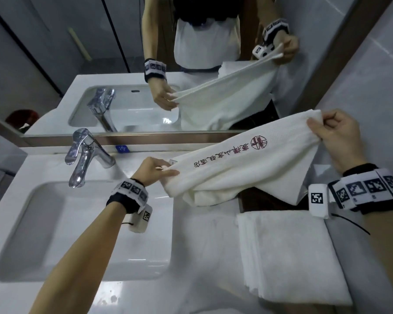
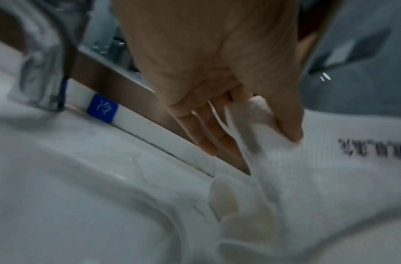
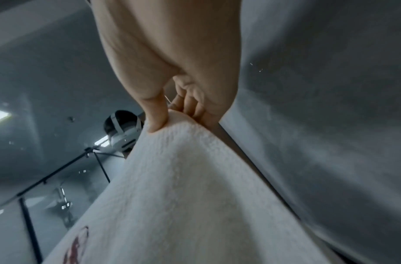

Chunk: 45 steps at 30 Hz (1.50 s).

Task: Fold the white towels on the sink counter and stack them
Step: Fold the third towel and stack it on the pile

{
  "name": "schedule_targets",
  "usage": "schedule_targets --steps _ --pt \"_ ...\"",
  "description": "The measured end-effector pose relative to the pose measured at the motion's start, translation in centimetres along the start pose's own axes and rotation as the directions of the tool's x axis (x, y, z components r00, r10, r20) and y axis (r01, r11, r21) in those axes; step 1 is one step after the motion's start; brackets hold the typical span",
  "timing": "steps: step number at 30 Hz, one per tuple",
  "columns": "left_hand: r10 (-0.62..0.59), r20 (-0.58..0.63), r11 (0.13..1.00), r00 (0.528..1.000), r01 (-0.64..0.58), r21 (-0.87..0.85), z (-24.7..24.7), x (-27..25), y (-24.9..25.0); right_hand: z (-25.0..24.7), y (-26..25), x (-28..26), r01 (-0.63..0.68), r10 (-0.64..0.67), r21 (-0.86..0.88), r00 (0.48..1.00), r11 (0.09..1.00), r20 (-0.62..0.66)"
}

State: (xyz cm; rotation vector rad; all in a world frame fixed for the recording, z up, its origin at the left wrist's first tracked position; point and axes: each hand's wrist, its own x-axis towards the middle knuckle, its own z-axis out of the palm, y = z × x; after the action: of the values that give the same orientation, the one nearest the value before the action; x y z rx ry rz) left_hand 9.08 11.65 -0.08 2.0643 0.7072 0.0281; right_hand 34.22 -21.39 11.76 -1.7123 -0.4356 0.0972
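Both forearms I saw were bare, without sleeves. The left hand (image 1: pixel 153 169) and right hand (image 1: pixel 337 141) each carried a black wristband (image 1: pixel 120 200) ringed with white blocks printed with black square markers. A white camera box (image 1: pixel 318 200) bearing one marker hung beneath each wrist, a thin black cable (image 1: pixel 352 223) trailing from the right one.

white towel (image 1: pixel 243 168) with red lettering, stretched above counter; folded towels (image 1: pixel 290 254) stacked below

Dim, cool light; wrist views blurred.
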Motion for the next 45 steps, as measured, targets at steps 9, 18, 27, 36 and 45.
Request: schedule_targets --steps 9,18,27,36,45 --pt "0.171 -0.038 0.984 0.985 -0.172 -0.043 -1.8 -1.4 -0.2 0.9 4.3 0.2 -0.162 0.159 -0.038 0.985 0.986 -0.073" --pt "0.231 -0.133 0.969 0.964 -0.215 0.125 -0.4 -2.1 -1.6 1.4 5.6 0.8 -0.19 0.184 -0.088 0.98 0.978 -0.073" --pt "0.144 -0.356 0.975 0.923 -0.195 -0.11 -0.4 -1.4 -1.4 1.2 6.7 0.8 -0.268 0.262 -0.13 0.963 0.955 -0.063" --pt "0.055 0.044 0.998 0.998 -0.053 -0.043 1.3 -1.4 -3.8 2.1 9.6 0.9 -0.436 0.467 -0.28 0.883 0.855 0.052" --pt "-0.465 0.143 0.69 0.874 0.459 -0.56 5.8 -1.7 -4.5 3.2 11.5 1.9 -0.534 0.647 -0.532 0.761 0.657 0.035"
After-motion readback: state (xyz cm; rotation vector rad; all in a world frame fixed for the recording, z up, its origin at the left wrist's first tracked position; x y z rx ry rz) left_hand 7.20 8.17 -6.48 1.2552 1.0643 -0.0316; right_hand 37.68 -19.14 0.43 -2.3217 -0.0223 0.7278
